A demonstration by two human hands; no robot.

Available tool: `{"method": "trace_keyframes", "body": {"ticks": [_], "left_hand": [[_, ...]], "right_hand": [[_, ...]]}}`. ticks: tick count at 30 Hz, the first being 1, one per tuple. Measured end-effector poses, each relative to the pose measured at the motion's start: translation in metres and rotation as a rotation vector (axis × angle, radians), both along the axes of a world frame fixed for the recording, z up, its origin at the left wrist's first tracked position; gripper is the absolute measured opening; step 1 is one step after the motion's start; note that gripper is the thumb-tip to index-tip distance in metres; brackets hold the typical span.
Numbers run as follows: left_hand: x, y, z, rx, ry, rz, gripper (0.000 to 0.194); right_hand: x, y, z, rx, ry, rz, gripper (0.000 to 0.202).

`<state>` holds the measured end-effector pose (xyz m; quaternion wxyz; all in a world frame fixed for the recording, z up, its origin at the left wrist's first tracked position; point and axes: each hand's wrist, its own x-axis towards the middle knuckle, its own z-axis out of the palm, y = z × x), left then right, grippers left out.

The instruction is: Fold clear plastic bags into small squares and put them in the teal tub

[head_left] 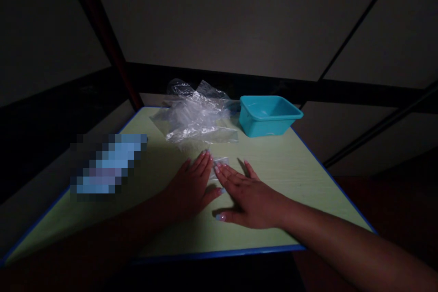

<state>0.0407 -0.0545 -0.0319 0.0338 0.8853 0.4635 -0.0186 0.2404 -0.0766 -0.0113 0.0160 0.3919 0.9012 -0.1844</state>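
Observation:
Both my hands lie palm down near the middle of the pale green table [273,182]. Under their fingertips is a small flat piece of clear plastic [221,161], partly hidden by the fingers. My left hand [191,182] has its fingers stretched forward, with the thumb out to the right. Across from it, my right hand [251,196] rests with fingers extended and thumb spread, its fingertips on the plastic. Just beyond the hands sits a loose heap of crumpled clear plastic bags [196,116].
A turquoise plastic basket [265,125] stands at the back right of the table. On the left lies a blurred-out bluish rectangular object [109,164]. The table has a blue edge [219,252], and pale wall panels [212,18] rise behind it.

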Motion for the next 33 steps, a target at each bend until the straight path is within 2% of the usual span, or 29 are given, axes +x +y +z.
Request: {"method": "trace_keyframes", "body": {"ticks": [11, 18, 23, 26, 29, 33], "left_hand": [[-0.004, -0.002, 0.000, 0.003, -0.022, -0.018, 0.074], [-0.005, 0.000, -0.009, 0.076, -0.072, -0.028, 0.071], [-0.005, -0.001, -0.007, 0.069, -0.068, -0.011, 0.067], [-0.004, -0.001, -0.004, 0.126, -0.098, 0.012, 0.066], [-0.003, -0.003, 0.000, 0.144, -0.128, -0.054, 0.067], [-0.001, -0.006, 0.002, 0.043, -0.107, -0.148, 0.071]], "right_hand": [[0.016, 0.005, 0.016, -0.047, -0.066, 0.024, 0.091], [0.010, 0.021, 0.002, 0.041, -0.016, -0.011, 0.076], [0.014, 0.026, 0.002, 0.075, -0.046, -0.056, 0.070], [0.015, 0.028, 0.002, 0.115, -0.037, -0.086, 0.068], [0.014, 0.030, 0.000, 0.138, -0.020, -0.090, 0.069], [0.013, 0.033, -0.005, 0.123, -0.043, -0.058, 0.068]]}}
